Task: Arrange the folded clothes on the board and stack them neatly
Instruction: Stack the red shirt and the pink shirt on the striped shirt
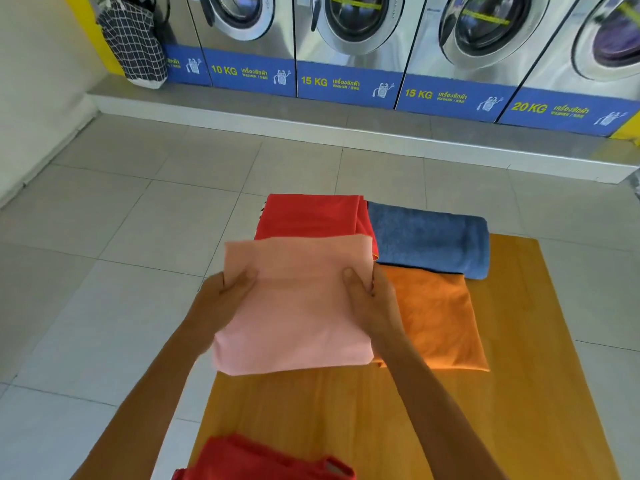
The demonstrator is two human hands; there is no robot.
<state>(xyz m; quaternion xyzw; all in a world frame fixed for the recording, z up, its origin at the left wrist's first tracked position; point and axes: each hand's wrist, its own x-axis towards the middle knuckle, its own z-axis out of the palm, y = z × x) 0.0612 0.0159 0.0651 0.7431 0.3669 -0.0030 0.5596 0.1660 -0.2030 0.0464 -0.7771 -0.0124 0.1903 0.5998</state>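
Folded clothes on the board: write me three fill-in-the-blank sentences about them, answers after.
1. Both hands, left and right, hold the folded ____ cloth.
2. The blue towel lies just beyond the ____ cloth.
3. The wooden board lies on a ____ floor.

Answers: pink; orange; tiled

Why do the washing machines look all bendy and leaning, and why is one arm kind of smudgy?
In the head view, the wide-angle lens bends the edges, so the washing machines lean outward. The left hand and its forearm look smeared from motion blur, as does the near edge of the pink folded cloth. The right hand looks sharper. Yellow reflections streak the machine doors.
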